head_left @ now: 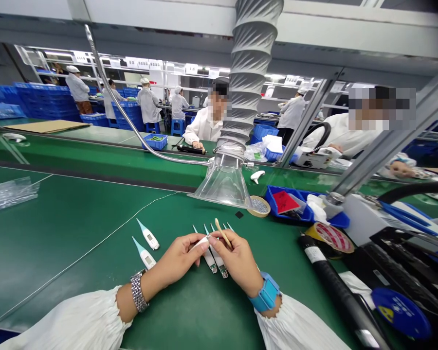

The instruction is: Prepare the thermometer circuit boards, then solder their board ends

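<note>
R hand (240,253): tan stick (222,232) pts away-L, axis slanted.

On the green tabletop (76,204), the left hand (186,253) pinches a small white piece (203,242). The right hand (239,255) touches it too and holds a tan stick (222,231). Two thermometers (149,236) lie toward the left edge. More lie under the hands. A clear hood (224,182) hangs by the far edge, next to a round dish (259,206) of tiny bits.
</note>
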A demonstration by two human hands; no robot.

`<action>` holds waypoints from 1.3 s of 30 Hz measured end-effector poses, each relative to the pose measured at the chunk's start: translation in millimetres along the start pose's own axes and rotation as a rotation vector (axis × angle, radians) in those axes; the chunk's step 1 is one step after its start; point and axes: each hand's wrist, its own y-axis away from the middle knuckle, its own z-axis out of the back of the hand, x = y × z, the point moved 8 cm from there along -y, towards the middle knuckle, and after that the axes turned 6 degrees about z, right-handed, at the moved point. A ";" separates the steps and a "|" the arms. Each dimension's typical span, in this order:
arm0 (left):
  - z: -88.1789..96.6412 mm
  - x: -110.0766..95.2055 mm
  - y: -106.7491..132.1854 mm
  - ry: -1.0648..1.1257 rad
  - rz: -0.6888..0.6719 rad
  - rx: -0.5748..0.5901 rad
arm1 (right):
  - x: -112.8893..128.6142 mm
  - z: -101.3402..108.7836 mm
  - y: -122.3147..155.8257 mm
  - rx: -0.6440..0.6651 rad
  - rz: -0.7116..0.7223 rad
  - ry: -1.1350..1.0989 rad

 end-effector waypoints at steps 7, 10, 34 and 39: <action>-2.2 -6.1 3.1 -0.020 -0.040 0.021 | -1.3 -1.7 0.6 -0.040 -0.043 -0.140; -3.1 -5.7 3.7 0.001 -0.038 0.046 | -6.8 -0.1 0.6 -0.081 -0.065 -0.187; 4.8 26.9 -4.1 0.420 0.271 0.072 | 1.3 23.0 -2.5 -0.197 0.046 -0.229; 5.5 24.7 -3.5 0.469 0.263 0.069 | -6.0 15.0 -3.8 -0.155 0.000 -0.300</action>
